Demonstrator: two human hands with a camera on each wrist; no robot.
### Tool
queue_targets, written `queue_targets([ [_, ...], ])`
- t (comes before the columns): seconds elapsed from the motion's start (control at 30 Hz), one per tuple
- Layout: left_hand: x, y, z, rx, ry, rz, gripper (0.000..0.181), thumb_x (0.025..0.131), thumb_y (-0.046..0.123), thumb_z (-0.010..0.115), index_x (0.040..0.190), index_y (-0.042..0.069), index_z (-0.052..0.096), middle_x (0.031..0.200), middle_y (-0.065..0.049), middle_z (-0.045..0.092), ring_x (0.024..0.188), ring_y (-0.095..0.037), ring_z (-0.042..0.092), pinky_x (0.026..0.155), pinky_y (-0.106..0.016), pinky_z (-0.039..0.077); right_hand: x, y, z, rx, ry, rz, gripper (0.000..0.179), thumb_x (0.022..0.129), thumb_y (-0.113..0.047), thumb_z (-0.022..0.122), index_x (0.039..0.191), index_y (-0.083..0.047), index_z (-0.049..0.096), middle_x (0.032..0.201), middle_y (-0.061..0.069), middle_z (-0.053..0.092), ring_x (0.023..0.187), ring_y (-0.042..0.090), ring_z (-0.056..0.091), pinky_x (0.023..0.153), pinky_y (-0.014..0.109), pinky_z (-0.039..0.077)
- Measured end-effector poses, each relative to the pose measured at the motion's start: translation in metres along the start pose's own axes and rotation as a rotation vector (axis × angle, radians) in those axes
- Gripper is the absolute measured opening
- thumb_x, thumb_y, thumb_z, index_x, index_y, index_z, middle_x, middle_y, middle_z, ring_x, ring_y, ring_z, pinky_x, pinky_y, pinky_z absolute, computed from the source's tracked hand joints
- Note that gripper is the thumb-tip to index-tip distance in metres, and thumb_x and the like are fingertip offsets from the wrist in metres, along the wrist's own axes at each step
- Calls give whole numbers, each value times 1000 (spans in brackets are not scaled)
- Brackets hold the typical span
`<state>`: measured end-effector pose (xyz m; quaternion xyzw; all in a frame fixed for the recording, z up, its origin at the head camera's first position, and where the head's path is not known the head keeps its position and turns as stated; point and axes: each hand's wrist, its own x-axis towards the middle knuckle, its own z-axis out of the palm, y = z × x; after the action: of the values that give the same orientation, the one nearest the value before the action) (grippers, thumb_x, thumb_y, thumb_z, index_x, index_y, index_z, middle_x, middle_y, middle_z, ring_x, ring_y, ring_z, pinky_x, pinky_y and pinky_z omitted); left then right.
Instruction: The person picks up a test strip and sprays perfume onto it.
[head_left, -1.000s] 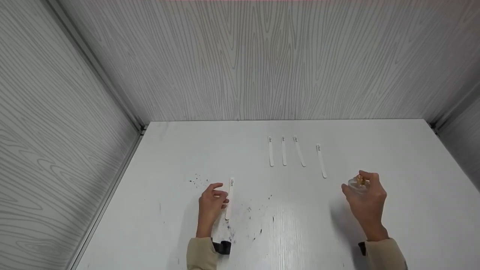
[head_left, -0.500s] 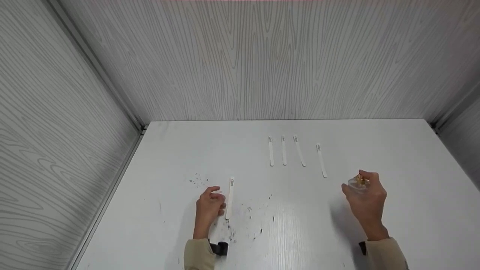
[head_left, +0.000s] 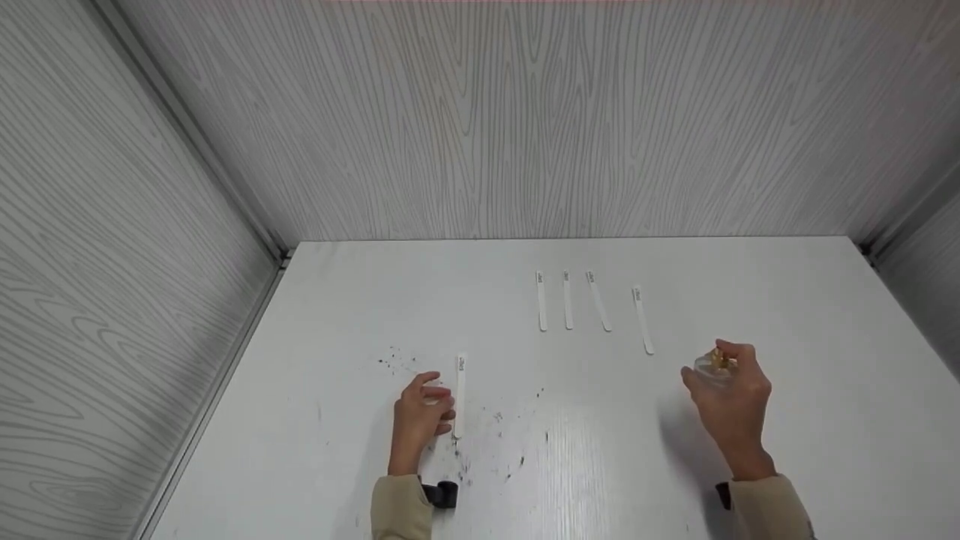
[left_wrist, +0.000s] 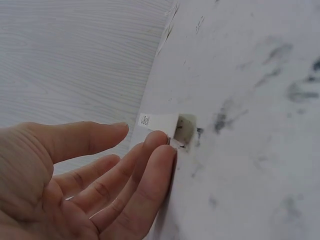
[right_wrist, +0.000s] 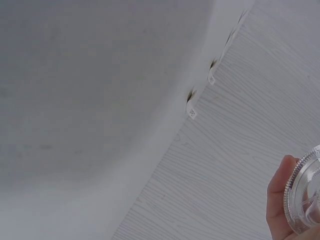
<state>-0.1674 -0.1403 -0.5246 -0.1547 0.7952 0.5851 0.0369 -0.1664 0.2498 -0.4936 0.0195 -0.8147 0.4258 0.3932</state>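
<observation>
In the head view my left hand (head_left: pixel 420 416) is low over the table, its relaxed fingers right beside a white perfume test strip (head_left: pixel 460 396) with dark print at its top. In the left wrist view the fingertips (left_wrist: pixel 162 155) are at the near edge of that strip (left_wrist: pixel 159 121); the thumb is apart from it. My right hand (head_left: pixel 735 401) grips a clear glass perfume bottle (head_left: pixel 706 370) with a gold spray top (head_left: pixel 720 359), above the table. The bottle's ribbed clear base (right_wrist: pixel 300 200) shows in the right wrist view.
Several more test strips stand in a loose row further back, among them the leftmost strip (head_left: pixel 541 302) and the rightmost strip (head_left: pixel 643 322). Dark smudges (head_left: pixel 499 420) mark the white table (head_left: pixel 360 300). Grained panels (head_left: pixel 480 120) enclose its back and sides.
My left hand has drawn slightly left, then back towards the strip. The near strip has turned slightly, its lower end a little to the right. The right hand stays with the bottle.
</observation>
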Motion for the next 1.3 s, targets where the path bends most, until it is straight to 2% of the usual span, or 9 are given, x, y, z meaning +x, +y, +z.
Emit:
queue_targets([
  [0.07, 0, 0, 1, 2, 3, 2, 52, 91, -3, 67, 141, -3, 51, 111, -16, 68, 76, -17, 71, 61, -30, 61, 0, -1, 0, -4, -1, 13, 45, 66, 23, 75, 107, 18, 58, 95, 32, 67, 84, 19, 59, 73, 3, 40],
  [0.13, 1, 0, 2, 9, 11, 4, 54, 89, -4, 68, 141, -3, 52, 110, -16, 69, 76, -18, 71, 60, -29, 60, 0, -1, -1, -8, -1, 27, 45, 66, 23, 75, 107, 18, 58, 96, 32, 67, 84, 20, 59, 73, 3, 40],
  [0.4, 2, 2, 6, 24, 36, 15, 57, 85, -7, 72, 139, -5, 53, 116, -19, 70, 72, -16, 70, 57, -28, 58, 1, 0, 0, -7, -2, 8, 45, 67, 23, 75, 108, 17, 58, 97, 32, 67, 90, -5, 52, 77, 3, 39],
  [0.67, 5, 3, 8, 57, 2, 75, 55, 87, -6, 70, 140, -6, 54, 122, -21, 69, 67, -15, 67, 56, -25, 54, 0, -1, -1, 21, 2, 27, 44, 67, 23, 75, 107, 17, 59, 95, 31, 67, 85, -5, 54, 72, 4, 41],
  [0.8, 4, 3, 9, 123, 23, 104, 55, 85, -5, 74, 137, -6, 56, 120, -21, 69, 77, -21, 71, 67, -34, 58, 0, -2, -1, 14, 6, 44, 45, 67, 21, 77, 108, 15, 60, 95, 29, 68, 86, -3, 53, 73, 5, 41],
  [0.87, 3, 2, 10, 168, 39, 117, 57, 82, -5, 76, 135, -5, 58, 118, -20, 70, 89, -27, 71, 78, -40, 58, 0, -3, -2, 4, 7, 58, 47, 67, 20, 79, 109, 13, 60, 97, 28, 68, 88, -2, 53, 74, 5, 40],
  [1.0, 2, 2, 14, 224, 50, 132, 58, 78, -4, 79, 133, -1, 62, 117, -16, 72, 109, -37, 66, 91, -51, 53, 0, -3, -2, -12, -2, 80, 47, 68, 19, 79, 110, 13, 60, 100, 29, 68, 88, 2, 54, 73, 4, 40],
  [1.13, 2, 2, 15, 231, 39, 129, 60, 75, -6, 78, 133, 0, 63, 119, -16, 71, 114, -39, 64, 94, -54, 51, 1, -3, -3, -21, -16, 78, 46, 69, 20, 77, 110, 15, 58, 100, 32, 67, 87, 12, 59, 72, 1, 40],
  [1.3, 1, 0, 18, 233, 32, 139, 60, 71, -9, 78, 129, 1, 66, 117, -14, 73, 112, -38, 66, 87, -49, 55, 0, 0, -4, -19, -6, 60, 44, 69, 21, 76, 109, 16, 58, 100, 32, 67, 90, 7, 58, 74, 2, 40],
])
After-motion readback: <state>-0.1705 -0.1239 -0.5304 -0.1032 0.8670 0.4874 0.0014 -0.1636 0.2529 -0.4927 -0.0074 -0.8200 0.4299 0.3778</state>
